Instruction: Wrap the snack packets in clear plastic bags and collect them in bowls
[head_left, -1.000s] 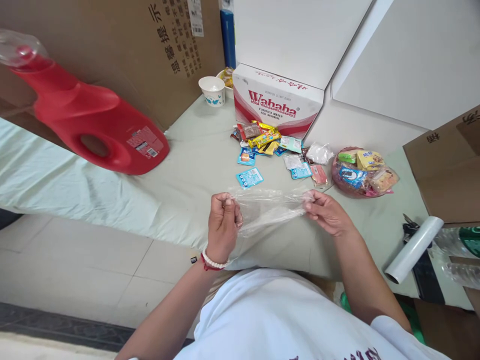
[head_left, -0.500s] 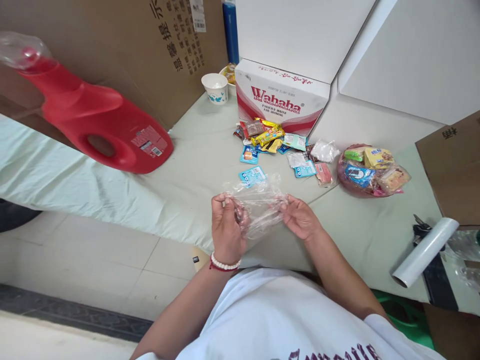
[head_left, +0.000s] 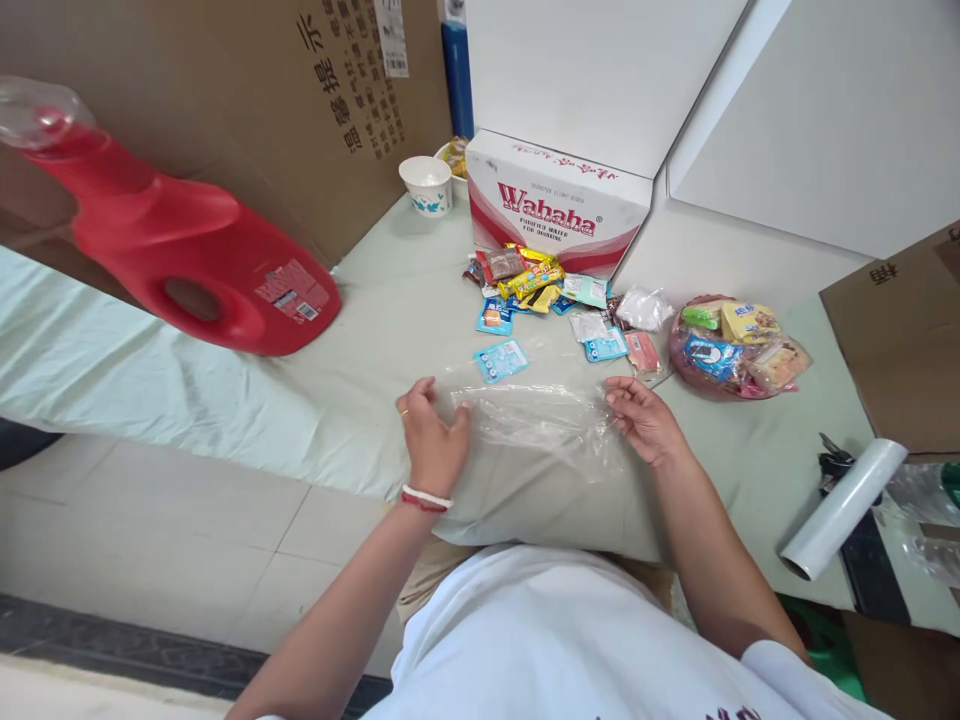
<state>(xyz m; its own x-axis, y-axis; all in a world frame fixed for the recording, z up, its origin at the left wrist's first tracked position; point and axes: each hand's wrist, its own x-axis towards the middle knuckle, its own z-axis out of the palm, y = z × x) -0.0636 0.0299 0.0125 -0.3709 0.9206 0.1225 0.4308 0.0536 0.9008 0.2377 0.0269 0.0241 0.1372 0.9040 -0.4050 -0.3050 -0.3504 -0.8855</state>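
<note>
A clear plastic bag [head_left: 536, 415] is spread out flat between my hands, low over the cloth-covered table. My right hand [head_left: 643, 418] pinches its right edge between thumb and fingers. At the left edge is my left hand [head_left: 433, 435], its thumb and fingers apart; whether a fingertip touches the plastic is hard to see. Just beyond the bag lies a blue snack packet [head_left: 501, 360], partly seen through the film. Farther back, a pile of small wrapped snacks [head_left: 532, 280] rests against the white and red Wahaha carton [head_left: 559, 205].
A reddish bowl [head_left: 682, 365] heaped with packaged snacks stands to the right. Beyond it are a white roll [head_left: 844, 510] and dark scissors [head_left: 832, 465]. On the left stands a large red detergent bottle [head_left: 202, 265]. Paper cups [head_left: 426, 188] sit at the back by a cardboard box [head_left: 225, 110].
My hands have moved apart, left hand leftward and right hand rightward. The crumpled plastic bag now lies wider and flatter. My left fingers have opened from their grip on it.
</note>
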